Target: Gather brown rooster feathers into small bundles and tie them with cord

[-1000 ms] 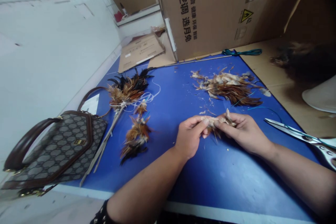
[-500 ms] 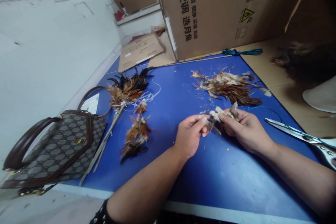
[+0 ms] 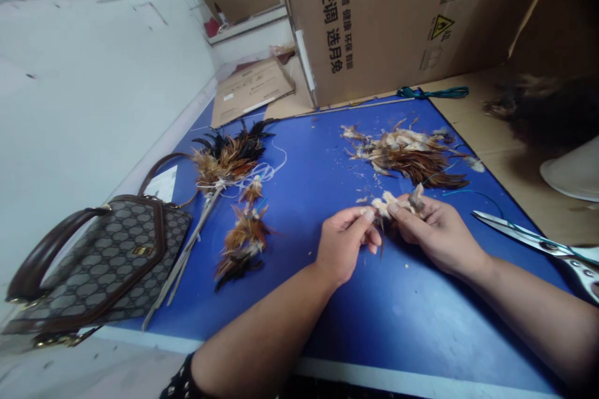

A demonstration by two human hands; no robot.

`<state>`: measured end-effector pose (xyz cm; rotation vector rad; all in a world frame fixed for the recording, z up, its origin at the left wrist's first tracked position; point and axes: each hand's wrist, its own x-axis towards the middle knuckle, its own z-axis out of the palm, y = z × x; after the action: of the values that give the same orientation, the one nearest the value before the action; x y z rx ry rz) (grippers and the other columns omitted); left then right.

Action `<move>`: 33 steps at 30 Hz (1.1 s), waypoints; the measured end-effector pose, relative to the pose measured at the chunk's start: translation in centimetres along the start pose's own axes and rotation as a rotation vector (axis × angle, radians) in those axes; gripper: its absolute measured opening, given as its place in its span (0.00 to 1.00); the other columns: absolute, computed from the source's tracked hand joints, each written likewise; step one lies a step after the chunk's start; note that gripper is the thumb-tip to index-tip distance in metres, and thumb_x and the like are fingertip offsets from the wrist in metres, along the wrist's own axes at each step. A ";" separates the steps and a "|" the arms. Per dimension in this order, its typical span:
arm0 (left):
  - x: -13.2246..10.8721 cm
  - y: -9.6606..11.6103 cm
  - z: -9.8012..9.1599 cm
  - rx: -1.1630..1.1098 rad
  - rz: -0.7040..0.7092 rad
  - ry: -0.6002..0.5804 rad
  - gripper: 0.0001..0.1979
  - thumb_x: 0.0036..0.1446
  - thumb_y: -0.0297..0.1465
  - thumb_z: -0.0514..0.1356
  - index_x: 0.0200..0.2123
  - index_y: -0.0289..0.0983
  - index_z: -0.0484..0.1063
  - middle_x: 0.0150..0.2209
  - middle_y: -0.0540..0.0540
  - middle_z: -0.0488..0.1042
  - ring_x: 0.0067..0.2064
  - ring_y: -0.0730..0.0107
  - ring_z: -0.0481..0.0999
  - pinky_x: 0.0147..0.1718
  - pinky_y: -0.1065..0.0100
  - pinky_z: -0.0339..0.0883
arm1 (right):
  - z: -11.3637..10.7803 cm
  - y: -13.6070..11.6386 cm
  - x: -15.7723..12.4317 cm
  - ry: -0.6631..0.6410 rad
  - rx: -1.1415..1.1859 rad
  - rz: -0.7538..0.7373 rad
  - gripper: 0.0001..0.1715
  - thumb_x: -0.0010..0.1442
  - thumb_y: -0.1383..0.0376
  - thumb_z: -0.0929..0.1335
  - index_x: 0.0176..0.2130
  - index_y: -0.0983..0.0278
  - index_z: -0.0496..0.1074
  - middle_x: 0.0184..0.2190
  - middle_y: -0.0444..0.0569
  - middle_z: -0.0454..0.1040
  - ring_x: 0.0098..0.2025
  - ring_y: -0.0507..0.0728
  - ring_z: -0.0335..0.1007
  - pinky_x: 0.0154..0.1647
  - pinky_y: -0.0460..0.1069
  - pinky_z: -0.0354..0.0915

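Though in right hand (image 3: 442, 234), feathers (image 3: 382, 202) against left hand (image 3: 343, 245)

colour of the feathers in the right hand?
Feathers in right hand: cream and grey-brown; head view.

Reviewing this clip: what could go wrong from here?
The small feathers pinched in the right hand, with the left hand at their edge, might slip or shed; loose scraps already dot the blue table.
The scissors lie near the right forearm, so a sideways sweep could bump them.
The white string sits in loose loops and might tangle.
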<state>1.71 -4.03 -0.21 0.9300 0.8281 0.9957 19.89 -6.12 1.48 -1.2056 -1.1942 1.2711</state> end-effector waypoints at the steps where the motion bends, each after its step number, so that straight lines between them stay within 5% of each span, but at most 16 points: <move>1: -0.1 0.0 0.1 -0.013 -0.012 -0.012 0.17 0.62 0.42 0.68 0.42 0.32 0.78 0.22 0.48 0.75 0.21 0.73 0.71 0.23 0.69 0.63 | 0.1 -0.2 -0.1 -0.013 -0.026 -0.003 0.23 0.65 0.47 0.73 0.36 0.64 0.73 0.21 0.39 0.61 0.23 0.49 0.50 0.24 0.48 0.48; 8: -0.1 0.2 0.6 -0.143 -0.027 -0.007 0.15 0.59 0.39 0.70 0.34 0.32 0.76 0.30 0.46 0.76 0.23 0.77 0.70 0.22 0.71 0.60 | 0.3 -0.4 -0.1 -0.009 -0.049 -0.002 0.23 0.65 0.46 0.72 0.38 0.64 0.74 0.22 0.39 0.63 0.23 0.49 0.51 0.23 0.47 0.48; 33: -0.1 0.9 0.6 -0.070 -0.101 0.032 0.20 0.57 0.44 0.71 0.39 0.31 0.78 0.31 0.45 0.78 0.20 0.78 0.69 0.15 0.73 0.56 | 0.2 -0.4 0.0 0.075 -0.053 -0.001 0.24 0.64 0.45 0.72 0.37 0.63 0.72 0.20 0.38 0.61 0.22 0.49 0.50 0.22 0.48 0.48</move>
<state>1.92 -4.00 0.81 0.8068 0.8533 0.9482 19.69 -6.08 1.86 -1.2803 -1.1804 1.1894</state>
